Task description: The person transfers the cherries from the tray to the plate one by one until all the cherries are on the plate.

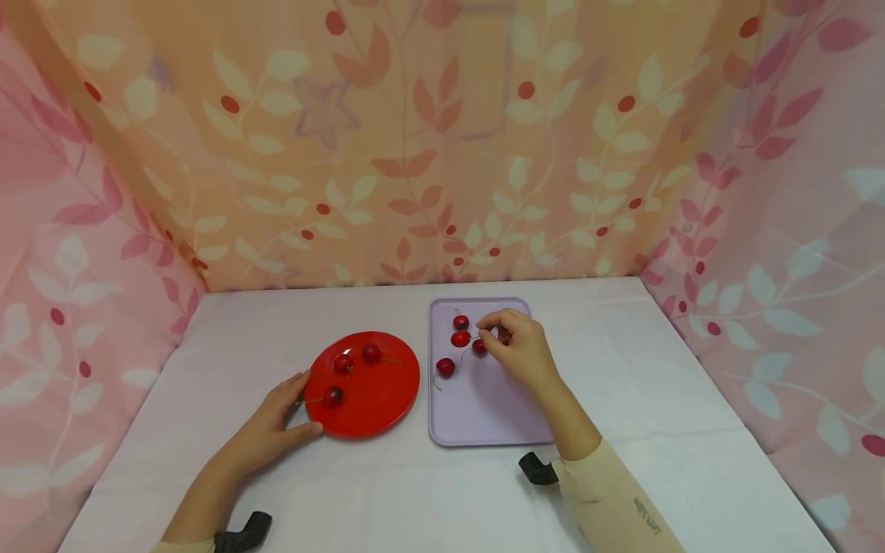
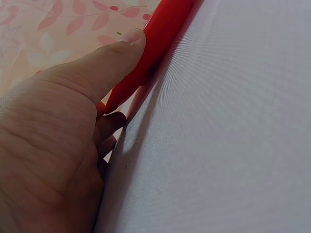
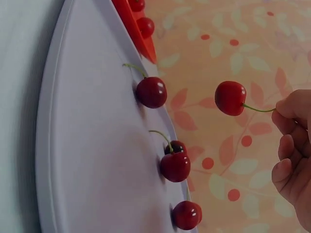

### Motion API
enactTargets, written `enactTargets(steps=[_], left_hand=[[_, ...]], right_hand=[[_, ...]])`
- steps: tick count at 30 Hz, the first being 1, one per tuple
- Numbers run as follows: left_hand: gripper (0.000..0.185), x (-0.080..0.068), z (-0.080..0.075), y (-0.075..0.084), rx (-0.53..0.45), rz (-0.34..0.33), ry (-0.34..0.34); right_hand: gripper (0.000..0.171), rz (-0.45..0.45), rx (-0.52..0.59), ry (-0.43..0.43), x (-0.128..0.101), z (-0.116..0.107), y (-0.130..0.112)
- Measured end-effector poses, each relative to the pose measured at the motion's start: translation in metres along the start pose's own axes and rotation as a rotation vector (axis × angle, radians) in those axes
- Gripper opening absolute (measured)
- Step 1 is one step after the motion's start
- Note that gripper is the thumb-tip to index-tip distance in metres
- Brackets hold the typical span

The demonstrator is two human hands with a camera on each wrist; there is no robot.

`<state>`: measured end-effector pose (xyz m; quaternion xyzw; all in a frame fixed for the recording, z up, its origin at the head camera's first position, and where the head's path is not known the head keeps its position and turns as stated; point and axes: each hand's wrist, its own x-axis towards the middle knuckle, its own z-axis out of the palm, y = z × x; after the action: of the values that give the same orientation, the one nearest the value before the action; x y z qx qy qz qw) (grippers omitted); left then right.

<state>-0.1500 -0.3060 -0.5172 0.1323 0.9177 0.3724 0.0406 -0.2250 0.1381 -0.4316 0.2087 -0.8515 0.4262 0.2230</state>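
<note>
A red plate (image 1: 387,399) lies left of centre and carries three cherries (image 1: 343,363). My left hand (image 1: 299,403) holds its left rim. In the left wrist view the thumb (image 2: 97,68) lies along the plate's rim (image 2: 160,29), with the other fingers tucked beside the edge. To the right is a lilac tray (image 1: 484,407) with three cherries (image 1: 445,367) lying on it. Over the tray's far half, my right hand (image 1: 486,334) pinches the stem of a bright red cherry (image 1: 460,339). In the right wrist view that held cherry (image 3: 230,98) hangs clear of the tray (image 3: 87,145) from my right hand (image 3: 279,110).
A white cloth (image 1: 657,399) covers the table. Leaf-patterned fabric walls (image 1: 442,153) close it in at the back and on both sides. Black wrist mounts (image 1: 535,468) sit near the front edge. My right arm wears a beige sleeve (image 1: 615,499).
</note>
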Motion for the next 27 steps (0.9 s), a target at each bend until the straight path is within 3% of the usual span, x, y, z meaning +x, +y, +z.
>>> enactTargets(steps=[10,27], left_hand=[[0.099,-0.006,0.002,-0.003,-0.026,0.02,0.021],[0.098,-0.002,0.002,-0.004,-0.028,0.024,0.02]], right_hand=[[0.013,-0.017,0.051,-0.039,-0.001,0.016,-0.019],[0.01,-0.034,0.113,-0.218,0.023,0.06,-0.049]])
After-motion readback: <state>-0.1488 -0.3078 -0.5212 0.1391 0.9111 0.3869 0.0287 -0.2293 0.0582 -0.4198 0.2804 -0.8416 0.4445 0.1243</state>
